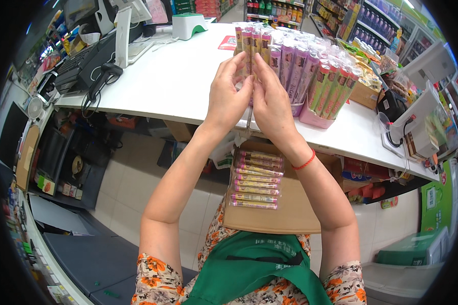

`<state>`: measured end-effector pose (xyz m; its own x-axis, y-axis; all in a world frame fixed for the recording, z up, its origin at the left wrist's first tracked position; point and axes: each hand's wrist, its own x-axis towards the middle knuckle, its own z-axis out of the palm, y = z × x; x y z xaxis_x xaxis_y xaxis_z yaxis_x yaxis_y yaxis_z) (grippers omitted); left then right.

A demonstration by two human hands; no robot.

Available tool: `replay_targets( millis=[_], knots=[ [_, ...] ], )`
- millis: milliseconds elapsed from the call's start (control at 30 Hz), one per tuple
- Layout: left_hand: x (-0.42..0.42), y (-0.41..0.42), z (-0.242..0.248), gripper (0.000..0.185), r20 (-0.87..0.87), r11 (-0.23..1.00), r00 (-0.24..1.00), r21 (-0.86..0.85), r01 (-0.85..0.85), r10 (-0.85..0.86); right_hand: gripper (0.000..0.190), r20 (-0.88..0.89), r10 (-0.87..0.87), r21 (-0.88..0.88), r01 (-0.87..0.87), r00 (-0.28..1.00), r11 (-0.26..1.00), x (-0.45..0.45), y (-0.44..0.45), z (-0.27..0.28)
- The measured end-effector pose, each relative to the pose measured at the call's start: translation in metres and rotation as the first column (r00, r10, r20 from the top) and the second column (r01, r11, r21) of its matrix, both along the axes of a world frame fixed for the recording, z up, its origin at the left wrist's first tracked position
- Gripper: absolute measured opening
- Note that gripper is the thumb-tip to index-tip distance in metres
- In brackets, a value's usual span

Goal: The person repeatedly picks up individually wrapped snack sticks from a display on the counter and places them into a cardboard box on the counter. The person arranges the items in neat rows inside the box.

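On the white counter, my left hand and my right hand are cupped on either side of a bundle of yellow wrapped tubes with pink ends. The tubes stand upright, and my hands cover most of their lower part. Right of them stand several purple wrapped tubes, then green tubes with red tops in a pink display box. Below the counter edge, a cardboard box rests at my lap. A row of yellow tubes in clear wrap lies flat on it.
A handheld scanner and its cable lie left on the counter, near a keyboard. Behind stands a white and green device. A white stand with cables is at the right. Crowded shelves lie under the counter.
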<state>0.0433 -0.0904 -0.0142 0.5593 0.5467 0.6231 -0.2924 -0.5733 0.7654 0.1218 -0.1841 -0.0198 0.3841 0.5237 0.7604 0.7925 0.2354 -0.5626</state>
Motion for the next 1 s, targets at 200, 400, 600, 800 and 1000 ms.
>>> replay_targets(
  millis=[200,400,600,800,1000],
  knots=[
    [0.014,0.014,0.001,0.053,-0.007,0.998,1.0,-0.058,0.017,-0.018,0.053,-0.006,-0.002,-0.021,0.002,1.0,1.0,0.003,0.01,0.001],
    [0.022,0.024,0.002,0.056,-0.011,0.993,0.999,-0.108,0.049,-0.051,0.057,-0.132,0.091,-0.08,-0.102,0.987,0.992,0.003,0.015,0.012],
    [0.031,0.034,-0.006,0.054,0.005,0.996,0.999,-0.084,0.037,-0.036,0.057,-0.145,0.073,-0.099,-0.087,0.987,0.991,0.007,0.022,0.011],
    [0.027,0.034,-0.002,0.053,-0.063,0.999,0.997,-0.043,0.031,-0.033,0.057,-0.112,0.045,-0.111,-0.057,0.993,0.992,0.01,0.025,0.002],
    [0.02,0.028,-0.001,0.051,-0.074,1.0,0.997,0.01,-0.02,0.021,0.056,-0.059,0.041,-0.117,-0.048,0.997,0.992,0.006,0.021,0.003]
  ],
)
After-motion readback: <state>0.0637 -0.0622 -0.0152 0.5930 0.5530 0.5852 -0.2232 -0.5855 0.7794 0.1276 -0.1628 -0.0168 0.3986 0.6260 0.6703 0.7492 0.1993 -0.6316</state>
